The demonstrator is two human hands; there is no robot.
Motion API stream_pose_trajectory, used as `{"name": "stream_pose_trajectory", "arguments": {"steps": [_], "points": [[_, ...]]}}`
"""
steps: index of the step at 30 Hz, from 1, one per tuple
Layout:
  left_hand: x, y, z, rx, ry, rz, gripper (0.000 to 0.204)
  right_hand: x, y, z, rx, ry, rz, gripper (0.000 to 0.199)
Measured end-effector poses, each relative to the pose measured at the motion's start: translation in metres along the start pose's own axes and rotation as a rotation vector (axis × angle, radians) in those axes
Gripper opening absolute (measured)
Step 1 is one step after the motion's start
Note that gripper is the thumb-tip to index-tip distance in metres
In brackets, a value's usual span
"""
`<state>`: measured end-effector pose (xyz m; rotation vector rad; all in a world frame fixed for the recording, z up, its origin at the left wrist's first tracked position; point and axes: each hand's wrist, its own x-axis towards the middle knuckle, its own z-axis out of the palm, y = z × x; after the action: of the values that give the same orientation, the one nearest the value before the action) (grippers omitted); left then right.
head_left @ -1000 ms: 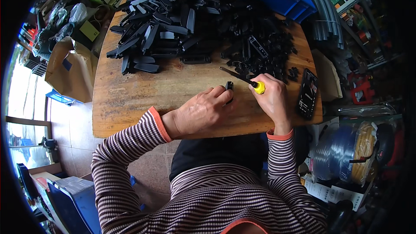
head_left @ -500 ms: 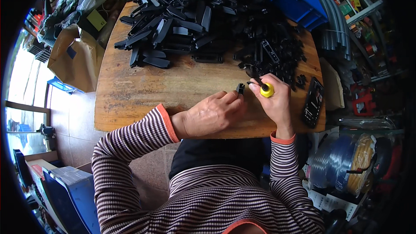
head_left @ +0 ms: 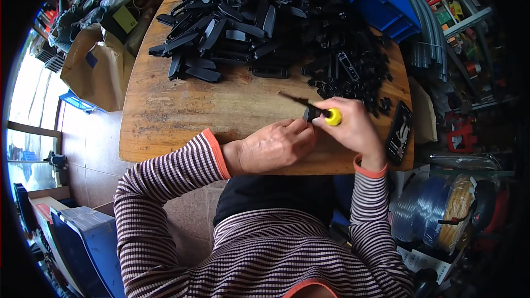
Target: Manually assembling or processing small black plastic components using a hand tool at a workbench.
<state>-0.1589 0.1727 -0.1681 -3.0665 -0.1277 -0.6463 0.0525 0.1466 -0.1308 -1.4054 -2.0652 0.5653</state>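
My left hand (head_left: 270,146) rests over the near part of the wooden table (head_left: 182,127), fingers closed on a small black plastic part (head_left: 309,113) that sticks out past the fingertips. Close against it on the right, my right hand (head_left: 353,127) is closed around a yellow-handled tool (head_left: 333,116). The tool's long dark shaft (head_left: 298,99) points up and left above the table. My right thumb and fingertips reach the black part's edge; what they do there is partly hidden.
A heap of long black plastic pieces (head_left: 237,27) covers the far table, with smaller black parts (head_left: 353,77) at its right. Behind stand blue bins (head_left: 370,0). A phone (head_left: 398,132) lies at the right edge. A brown paper bag (head_left: 96,74) stands to the left.
My right hand has turned, swinging the tool's shaft out to the left, and has closed in on the black part. The left hand has barely moved.
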Motion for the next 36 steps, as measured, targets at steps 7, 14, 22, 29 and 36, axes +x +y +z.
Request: {"name": "stream_pose_trajectory", "arguments": {"steps": [7, 14, 22, 29, 36], "points": [[-0.004, 0.003, 0.007, -0.065, -0.026, -0.019, 0.045, 0.029, -0.014, 0.032, 0.657, 0.471, 0.008, 0.012], [0.002, 0.007, -0.001, -0.068, 0.044, -0.011, 0.03, 0.009, -0.035, -0.038, 0.506, 0.751, -0.045, 0.009], [0.013, -0.019, 0.007, -0.062, 0.1, -0.009, 0.028, -0.086, 0.025, -0.03, -0.313, 0.355, 0.433, 0.018], [0.024, -0.048, -0.007, 0.075, 0.069, -0.502, 0.023, -0.087, 0.032, -0.045, -0.405, 0.322, 0.526, 0.02], [0.027, -0.055, -0.002, 0.231, 0.086, -0.482, 0.024, -0.089, 0.032, -0.051, -0.381, 0.326, 0.427, 0.02]]}}
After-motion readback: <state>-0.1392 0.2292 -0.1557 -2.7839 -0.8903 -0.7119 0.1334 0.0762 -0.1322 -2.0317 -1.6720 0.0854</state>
